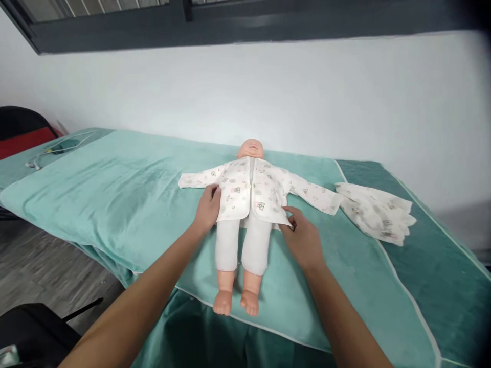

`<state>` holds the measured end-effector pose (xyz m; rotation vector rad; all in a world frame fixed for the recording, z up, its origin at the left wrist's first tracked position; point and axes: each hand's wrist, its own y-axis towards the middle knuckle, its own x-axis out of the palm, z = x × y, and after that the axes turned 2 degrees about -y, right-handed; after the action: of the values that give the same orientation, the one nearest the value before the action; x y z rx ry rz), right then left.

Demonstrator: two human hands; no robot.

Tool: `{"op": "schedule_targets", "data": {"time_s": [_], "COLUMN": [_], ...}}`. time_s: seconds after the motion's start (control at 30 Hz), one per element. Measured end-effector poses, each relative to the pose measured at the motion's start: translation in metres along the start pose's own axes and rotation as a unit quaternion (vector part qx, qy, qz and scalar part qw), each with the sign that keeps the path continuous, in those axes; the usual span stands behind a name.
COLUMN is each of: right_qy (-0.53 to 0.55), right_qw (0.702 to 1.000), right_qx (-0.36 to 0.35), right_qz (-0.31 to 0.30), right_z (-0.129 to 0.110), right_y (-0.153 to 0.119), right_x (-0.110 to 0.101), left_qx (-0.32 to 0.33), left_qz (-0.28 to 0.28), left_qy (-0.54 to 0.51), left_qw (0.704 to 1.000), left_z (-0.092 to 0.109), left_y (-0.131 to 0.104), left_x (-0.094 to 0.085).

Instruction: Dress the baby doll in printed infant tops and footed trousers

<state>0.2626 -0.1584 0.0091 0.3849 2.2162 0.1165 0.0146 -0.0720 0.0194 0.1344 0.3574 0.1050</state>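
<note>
A baby doll (226,281) lies on its back on the green cover, head toward the wall and bare feet toward me. It wears a white, patterned baby jacket (236,191) with sleeves spread to both sides and the front edges meeting near the middle. White cloth covers the doll's legs. My left hand (208,207) is closed at the jacket's left side, its fingertips partly hidden against the cloth. At the lower right corner of the hem, my right hand (301,232) pinches the jacket between thumb and fingers.
Patterned white baby trousers (378,212) lie to the right, touching the right sleeve's cuff. The green cover (126,179) spreads over a bed against a white wall (307,92). A cord (36,162) lies at the far left. A black chair (32,332) stands at lower left.
</note>
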Motion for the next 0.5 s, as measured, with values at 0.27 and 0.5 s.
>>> {"op": "schedule_targets", "data": {"time_s": [0.27,0.5], "right_qy": [-0.088,-0.087], "right_qw": [0.995,0.996], "right_qx": [0.033,0.022], "right_qz": [0.041,0.029], "right_z": [-0.008,-0.013], "right_y": [-0.027,-0.028], "right_x": [0.000,0.003], "left_qx": [0.047,0.044], "left_qz": [-0.112,-0.051], "left_qy": [0.037,0.107], "left_qw": [0.992,0.992], "left_z": [-0.025,-0.021], "left_y": [-0.054,-0.051], "left_x": [-0.035,-0.024]}}
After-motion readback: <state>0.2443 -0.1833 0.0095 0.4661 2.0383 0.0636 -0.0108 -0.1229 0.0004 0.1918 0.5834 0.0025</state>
